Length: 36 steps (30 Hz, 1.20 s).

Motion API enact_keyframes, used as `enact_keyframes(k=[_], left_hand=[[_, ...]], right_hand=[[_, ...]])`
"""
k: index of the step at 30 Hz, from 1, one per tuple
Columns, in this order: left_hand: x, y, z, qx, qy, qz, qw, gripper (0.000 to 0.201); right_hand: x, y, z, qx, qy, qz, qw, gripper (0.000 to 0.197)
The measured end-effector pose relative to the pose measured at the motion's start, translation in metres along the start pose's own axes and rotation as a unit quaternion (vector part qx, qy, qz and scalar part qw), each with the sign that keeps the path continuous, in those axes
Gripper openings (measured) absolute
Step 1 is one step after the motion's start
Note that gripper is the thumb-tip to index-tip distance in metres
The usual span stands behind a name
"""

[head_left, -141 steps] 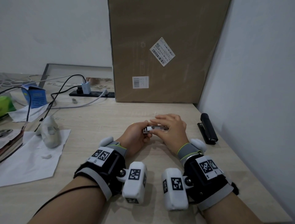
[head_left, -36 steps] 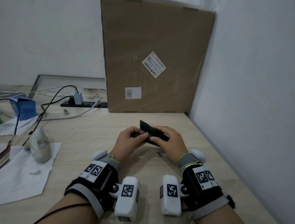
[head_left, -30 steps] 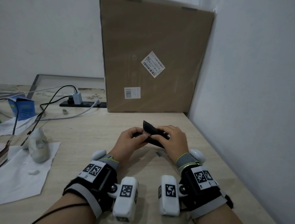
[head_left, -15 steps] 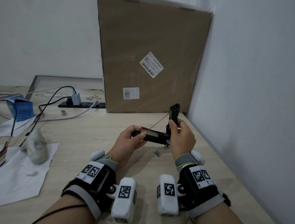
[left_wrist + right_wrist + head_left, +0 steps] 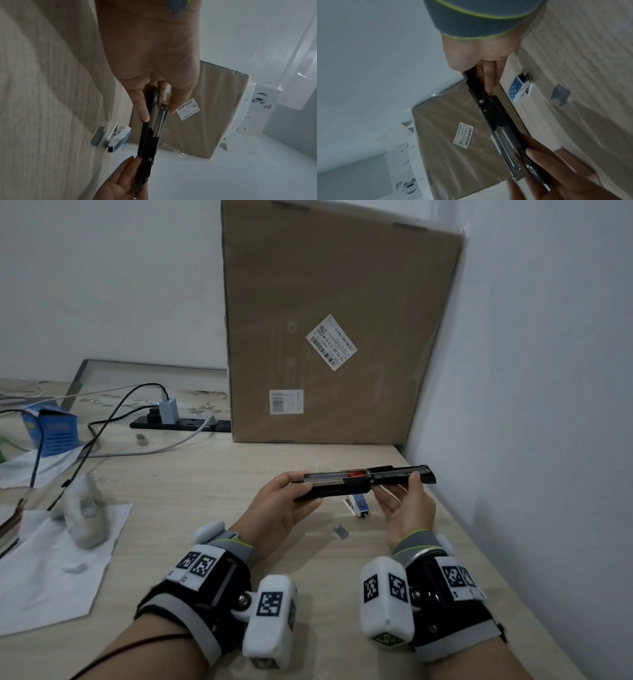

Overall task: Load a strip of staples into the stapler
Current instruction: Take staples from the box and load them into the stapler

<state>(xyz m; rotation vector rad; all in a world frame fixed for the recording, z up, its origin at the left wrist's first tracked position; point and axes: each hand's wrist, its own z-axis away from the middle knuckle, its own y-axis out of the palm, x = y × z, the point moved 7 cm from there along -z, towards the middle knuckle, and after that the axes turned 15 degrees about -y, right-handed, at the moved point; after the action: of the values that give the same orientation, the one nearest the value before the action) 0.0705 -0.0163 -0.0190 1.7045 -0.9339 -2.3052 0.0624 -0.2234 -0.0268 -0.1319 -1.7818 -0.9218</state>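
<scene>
The black stapler (image 5: 346, 486) is held level above the wooden table, swung fully open, its metal staple channel facing up with an orange pusher (image 5: 357, 473) in it. My left hand (image 5: 303, 488) grips the base end; my right hand (image 5: 397, 486) pinches the opened top cover near the wall. On the table below lie a short grey staple strip (image 5: 341, 532) and a small blue-and-white staple box (image 5: 358, 503). The left wrist view shows the stapler (image 5: 148, 136), strip (image 5: 98, 135) and box (image 5: 118, 138). The right wrist view shows the stapler (image 5: 496, 115), box (image 5: 520, 88) and strip (image 5: 559, 96).
A tall cardboard box (image 5: 325, 337) stands against the back wall; a white wall (image 5: 531, 405) bounds the table on the right. At left are a power strip (image 5: 181, 424) with cables, a blue carton (image 5: 54, 429), white paper (image 5: 51, 570) and a white lump (image 5: 82, 508).
My right hand has swung the stapler's cover from upright down to flat on the right, baring the staple channel. Earlier the stapler lay by the wall while both hands held the staple box.
</scene>
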Motion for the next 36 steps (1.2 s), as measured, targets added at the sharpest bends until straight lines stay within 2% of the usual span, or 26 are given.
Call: enact_keyframes(k=[5,7,9,11,14,17,20,25,31,34,36], left_hand=[[0.017,0.003,0.007,0.010,-0.140,0.024,0.990,0.051],[0.027,0.013,0.012,0.056,-0.195,-0.027,0.979,0.052],[0.034,0.021,0.017,0.094,-0.224,-0.071,0.968,0.045],[0.036,0.025,0.018,0.104,-0.222,-0.087,0.966,0.042],[0.031,0.020,0.015,0.071,-0.179,-0.085,0.978,0.040],[0.023,0.014,0.011,0.026,-0.137,-0.061,0.988,0.028],[0.013,0.004,0.008,-0.026,-0.081,-0.022,0.996,0.025],[0.003,-0.016,0.000,-0.094,-0.034,0.012,0.995,0.029],[0.004,-0.023,-0.006,-0.120,-0.033,0.001,0.992,0.035],[0.006,-0.022,-0.007,-0.117,-0.044,-0.011,0.992,0.040],[0.007,-0.021,-0.008,-0.115,-0.049,-0.018,0.992,0.042]], right_hand=[[0.001,0.003,0.001,0.025,0.004,0.028,0.999,0.026],[0.001,0.007,0.003,0.046,0.007,0.042,0.998,0.025],[0.001,0.011,0.006,0.070,0.005,0.065,0.995,0.026],[0.000,0.014,0.007,0.089,-0.005,0.085,0.992,0.030],[0.000,0.020,0.008,0.134,-0.028,0.088,0.987,0.035],[-0.001,0.023,0.008,0.169,-0.043,0.158,0.972,0.026],[-0.001,0.024,0.009,0.210,-0.076,0.241,0.945,0.012],[-0.006,0.034,0.020,0.318,-0.105,0.352,0.874,0.018],[-0.013,0.035,0.029,0.409,-0.091,0.508,0.753,0.022],[-0.012,0.036,0.029,0.414,-0.101,0.530,0.733,0.026],[-0.012,0.037,0.028,0.420,-0.113,0.535,0.725,0.018]])
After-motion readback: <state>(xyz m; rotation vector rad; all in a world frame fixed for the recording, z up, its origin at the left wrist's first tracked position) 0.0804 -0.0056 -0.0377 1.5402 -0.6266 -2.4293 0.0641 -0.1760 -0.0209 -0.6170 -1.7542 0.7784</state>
